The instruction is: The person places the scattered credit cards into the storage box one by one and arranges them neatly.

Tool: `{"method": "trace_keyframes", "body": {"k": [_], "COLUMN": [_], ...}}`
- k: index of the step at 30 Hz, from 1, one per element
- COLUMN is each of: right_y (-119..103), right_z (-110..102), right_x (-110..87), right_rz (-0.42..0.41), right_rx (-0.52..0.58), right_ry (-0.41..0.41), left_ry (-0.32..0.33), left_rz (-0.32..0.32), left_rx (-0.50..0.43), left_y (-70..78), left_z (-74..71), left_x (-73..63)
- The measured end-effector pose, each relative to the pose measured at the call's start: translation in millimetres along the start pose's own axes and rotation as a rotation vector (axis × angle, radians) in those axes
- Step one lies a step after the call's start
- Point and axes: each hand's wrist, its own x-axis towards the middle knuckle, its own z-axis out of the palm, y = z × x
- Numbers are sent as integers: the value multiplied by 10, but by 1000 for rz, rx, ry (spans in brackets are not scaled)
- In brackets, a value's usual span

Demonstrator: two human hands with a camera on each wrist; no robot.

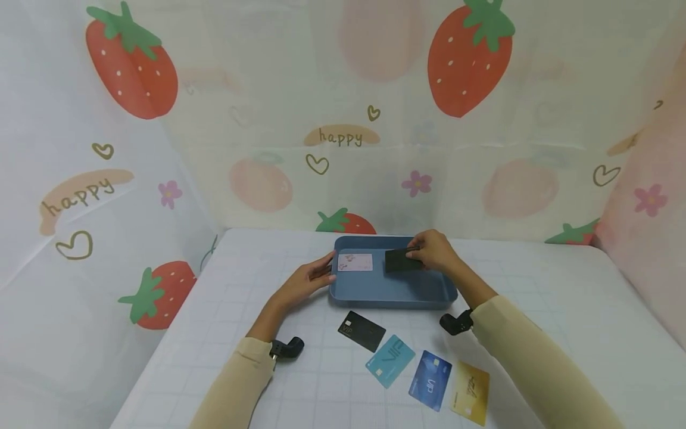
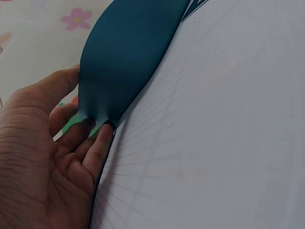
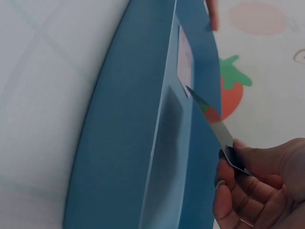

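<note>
Above the right half of a blue tray (image 1: 375, 298), my right hand (image 1: 431, 250) pinches a dark card (image 1: 398, 260) between thumb and fingers. In the right wrist view the card (image 3: 220, 131) is tilted, its glossy face reflecting red and green. My left hand (image 1: 305, 281) grips the tray's left end. In the left wrist view its curled fingers meet the tray wall (image 2: 124, 52) near the lower edge. A pale pink patterned card (image 1: 355, 262) lies flat inside the tray at the left.
In front of the tray lie a black VIP card (image 1: 361, 331), a teal VIP card (image 1: 390, 361), a blue VIP card (image 1: 430, 380) and a gold card (image 1: 470, 393). White cloth covers the table (image 1: 536, 333). A strawberry-print curtain (image 1: 257, 107) hangs behind it.
</note>
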Motion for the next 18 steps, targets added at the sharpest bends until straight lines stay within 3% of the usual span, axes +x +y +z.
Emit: {"method": "trace_keyframes", "body": {"k": [9,18], "right_y": [19,109], "right_z": [78,150], "right_x": [116,216], "right_rz": [5,41], "right_rx": [30,-33], "right_ry": [-13,-14], "left_ry": [-7,-9], "left_rz": [5,18], "left_rx": [3,5], "left_y": [-28,-6], "left_z": [-9,-13], "left_x": [8,8]}}
